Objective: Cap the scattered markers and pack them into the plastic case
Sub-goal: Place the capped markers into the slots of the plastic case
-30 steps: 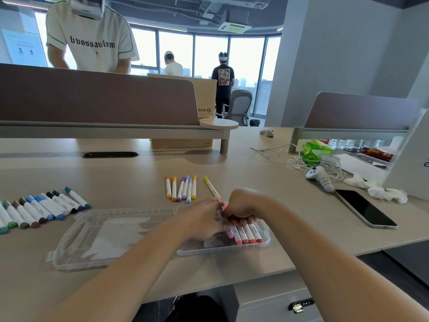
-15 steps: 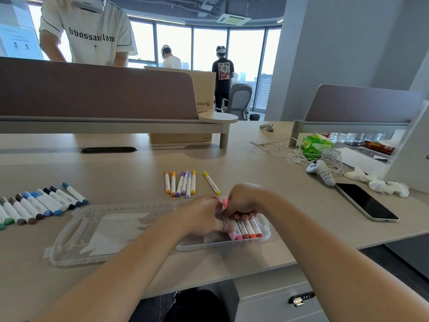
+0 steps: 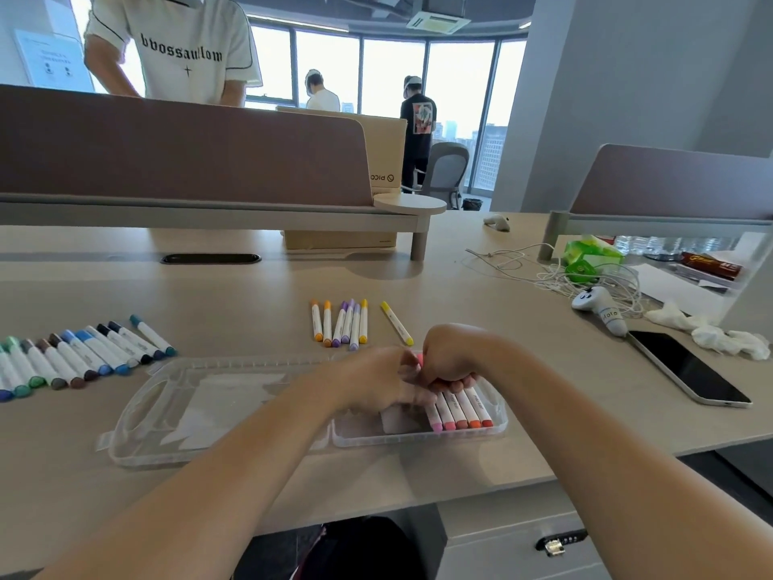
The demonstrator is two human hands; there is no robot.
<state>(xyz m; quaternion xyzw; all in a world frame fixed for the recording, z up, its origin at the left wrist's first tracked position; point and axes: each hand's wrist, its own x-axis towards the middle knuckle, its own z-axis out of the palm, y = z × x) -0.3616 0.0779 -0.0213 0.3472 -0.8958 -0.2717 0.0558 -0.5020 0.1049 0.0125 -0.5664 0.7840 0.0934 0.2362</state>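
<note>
Right grip [image 3: 451, 362] clenches the pink marker [image 3: 419, 360], left grip [image 3: 376, 380] pinches its end; a crooked push could jostle the packed markers [image 3: 460, 406] just beneath, inside the plastic case [image 3: 188, 366].

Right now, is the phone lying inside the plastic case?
No, the phone lies on the desk, right of the plastic case.
</note>
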